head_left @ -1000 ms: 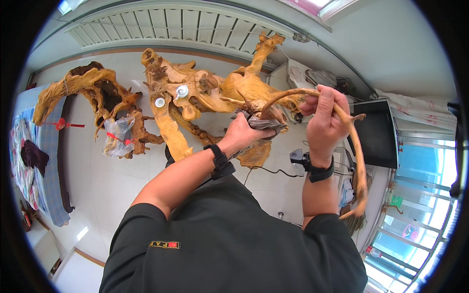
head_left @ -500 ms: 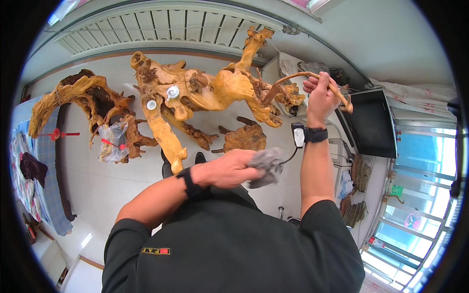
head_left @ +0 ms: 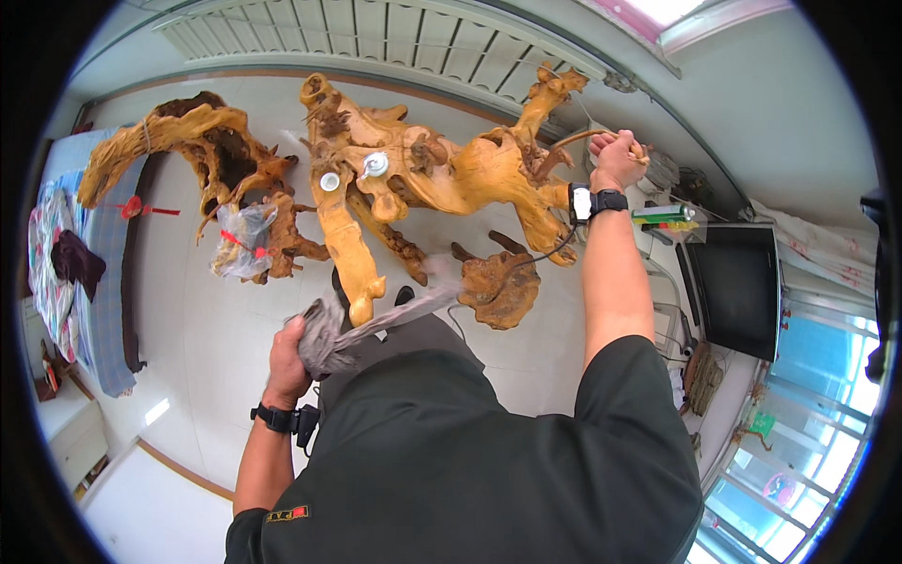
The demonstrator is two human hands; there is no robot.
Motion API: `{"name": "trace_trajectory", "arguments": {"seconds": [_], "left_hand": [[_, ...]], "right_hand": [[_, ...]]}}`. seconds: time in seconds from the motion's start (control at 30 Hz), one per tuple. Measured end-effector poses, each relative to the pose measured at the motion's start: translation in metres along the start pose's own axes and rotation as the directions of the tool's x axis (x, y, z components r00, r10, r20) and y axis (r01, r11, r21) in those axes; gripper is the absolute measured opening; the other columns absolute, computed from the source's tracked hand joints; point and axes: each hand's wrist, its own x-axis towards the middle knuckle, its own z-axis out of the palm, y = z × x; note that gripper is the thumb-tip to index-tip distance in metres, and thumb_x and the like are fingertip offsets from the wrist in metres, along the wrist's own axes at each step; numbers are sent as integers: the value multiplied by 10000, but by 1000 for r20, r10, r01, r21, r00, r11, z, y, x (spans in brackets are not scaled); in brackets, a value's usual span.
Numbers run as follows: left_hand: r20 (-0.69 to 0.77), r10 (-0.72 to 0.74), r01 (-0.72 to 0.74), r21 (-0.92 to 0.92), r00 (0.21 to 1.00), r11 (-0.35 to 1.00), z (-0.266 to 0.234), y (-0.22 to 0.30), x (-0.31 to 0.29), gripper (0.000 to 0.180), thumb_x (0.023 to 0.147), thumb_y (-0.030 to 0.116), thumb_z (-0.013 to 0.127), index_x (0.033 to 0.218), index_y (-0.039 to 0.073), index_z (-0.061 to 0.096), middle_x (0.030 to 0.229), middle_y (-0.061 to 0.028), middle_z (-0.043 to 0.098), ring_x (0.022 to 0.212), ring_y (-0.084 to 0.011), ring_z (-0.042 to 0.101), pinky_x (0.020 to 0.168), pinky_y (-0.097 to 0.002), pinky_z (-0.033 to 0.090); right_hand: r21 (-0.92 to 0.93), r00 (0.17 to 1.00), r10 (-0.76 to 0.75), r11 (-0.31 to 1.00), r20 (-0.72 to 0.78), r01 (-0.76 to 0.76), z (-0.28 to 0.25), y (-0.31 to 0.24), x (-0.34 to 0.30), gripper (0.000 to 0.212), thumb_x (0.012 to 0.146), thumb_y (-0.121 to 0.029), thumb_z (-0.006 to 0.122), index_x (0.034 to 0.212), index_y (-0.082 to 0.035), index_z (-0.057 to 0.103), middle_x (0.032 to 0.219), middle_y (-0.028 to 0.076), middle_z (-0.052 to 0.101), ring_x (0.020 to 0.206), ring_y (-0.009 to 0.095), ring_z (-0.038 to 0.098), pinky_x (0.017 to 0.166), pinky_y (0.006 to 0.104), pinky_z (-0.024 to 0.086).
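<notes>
My left hand [head_left: 285, 365] is closed around a bunched grey cloth [head_left: 324, 340], low at the near left. A loose end of the cloth streams out to the right, blurred by motion. My right hand [head_left: 616, 162], farther off at the right, has its fingers wrapped round a thin curved branch [head_left: 570, 139]. That branch arches from the right side of a large varnished root-wood piece [head_left: 470, 169]. On the wood's left part sit a small white cup [head_left: 329, 181] and a white lidded vessel [head_left: 375, 165]. Dark bands with small devices circle both wrists.
A root-wood stool [head_left: 505, 289] stands in front of the large piece. At the left are an arched root-wood piece [head_left: 178, 132], a plastic bag with red ribbon [head_left: 242, 246] and a bed [head_left: 111, 244]. A black screen [head_left: 731, 291] stands right; a radiator [head_left: 366, 33] lines the far wall.
My left hand has swung left with the cloth, whose loose end now trails right. The right hand still grips the branch. The view has shifted, and a green tube-shaped thing shows beside my right forearm.
</notes>
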Motion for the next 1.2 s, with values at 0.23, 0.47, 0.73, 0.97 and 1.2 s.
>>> {"name": "trace_trajectory", "arguments": {"seconds": [0.23,0.47,0.73,0.97,1.2], "left_hand": [[-321,120,-163,-108,939,981,-62,-12,-35,471,1109,380,515,1287,-31,659,1135,-144,765,1044,-266,757,969,-430,615],[-399,95,-133,-71,912,989,-91,-23,-45,386,1122,396,516,1235,47,636,1152,-112,717,1044,-272,740,961,-462,615],[-527,136,-183,-38,839,982,-90,-35,-53,357,1102,376,564,1169,37,651,1032,-63,675,946,-202,669,882,-399,581],[-542,101,-152,-49,834,987,-92,-37,-59,341,1103,371,567,1174,50,658,1048,-57,683,975,-198,680,911,-393,580],[-559,110,-134,-2,822,991,-81,-33,-58,356,1105,384,549,1145,48,659,1005,-66,688,920,-206,691,860,-401,594]], "right_hand": [[23,988,102,995,-113,-100,17,24,16,230,1038,-139,572,978,76,630,875,235,774,673,316,787,547,396,684],[-64,974,181,980,-135,-191,28,36,35,351,1089,-177,526,972,135,637,882,243,775,688,307,787,575,388,696],[-119,953,268,951,-140,-285,44,38,68,380,1086,-188,544,880,111,651,781,205,748,613,274,758,505,358,658],[-393,945,314,861,-89,-323,41,65,88,387,955,-393,755,898,-12,715,678,86,636,463,208,542,430,373,448],[-328,909,395,883,133,-336,37,94,85,381,1015,-425,739,1063,-50,783,909,19,671,777,152,590,743,352,518]]}}
